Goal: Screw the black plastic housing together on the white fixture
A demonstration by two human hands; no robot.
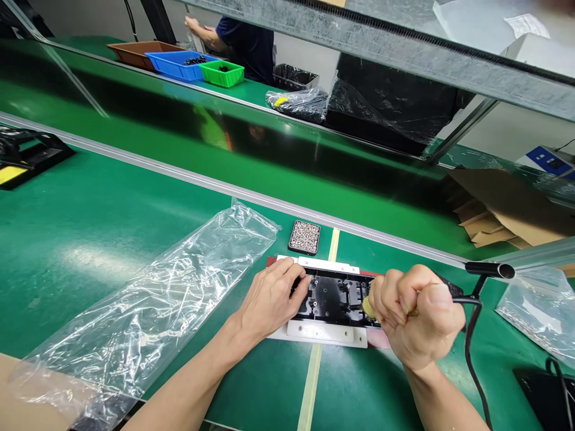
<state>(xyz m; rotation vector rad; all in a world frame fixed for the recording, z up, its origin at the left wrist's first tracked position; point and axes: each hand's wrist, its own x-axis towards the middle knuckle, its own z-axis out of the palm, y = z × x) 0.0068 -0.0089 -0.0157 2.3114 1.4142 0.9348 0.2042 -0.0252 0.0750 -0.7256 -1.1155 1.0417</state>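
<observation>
A long black plastic housing (330, 296) with moulded posts and small metal parts lies in a white fixture (321, 330) on the green bench. My left hand (276, 293) grips the left end of this housing, thumb and fingers closed at its edge. My right hand (417, 311) is wrapped round a corded electric screwdriver (368, 307), whose yellowish nose points down at the housing's right part. The bit's tip is too small to make out, and the fist hides most of the tool. Behind the fixture sits a small black tray of screws (305, 237).
A clear plastic bag (179, 293) lies left of the fixture. To the right are a black tube holder (489, 270), a cable, a bag of small parts (539, 305) and folded cardboard (503, 203). Beyond the divider, a person (247, 45) works near bins (179, 66).
</observation>
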